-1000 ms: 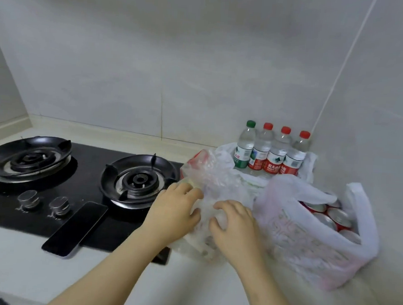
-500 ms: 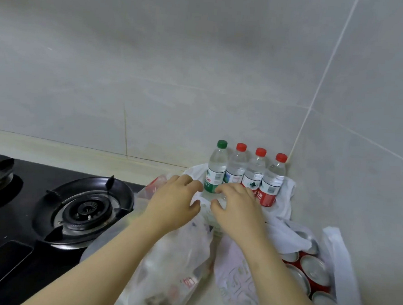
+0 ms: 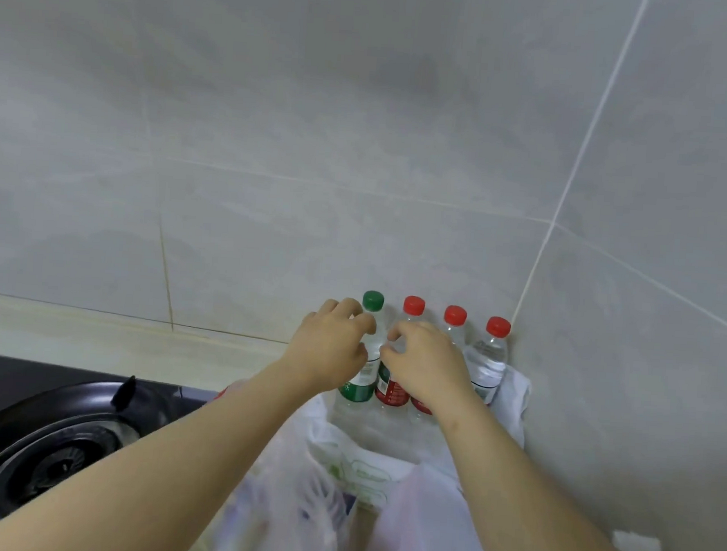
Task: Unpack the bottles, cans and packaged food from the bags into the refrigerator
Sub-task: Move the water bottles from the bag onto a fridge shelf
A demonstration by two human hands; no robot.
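Left hand (image 3: 331,350) curls, fingers half-closed, at the green-capped bottle (image 3: 365,360); right hand (image 3: 426,364) likewise at the red-capped bottle (image 3: 395,388); firm grip cannot be told.

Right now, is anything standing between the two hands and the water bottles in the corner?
Nothing visible does. The left hand is already at the green-capped bottle, the right hand at the red-capped bottle beside it. The plastic bags lie nearer, under the forearms. Whether either hand has closed on a bottle cannot be told.
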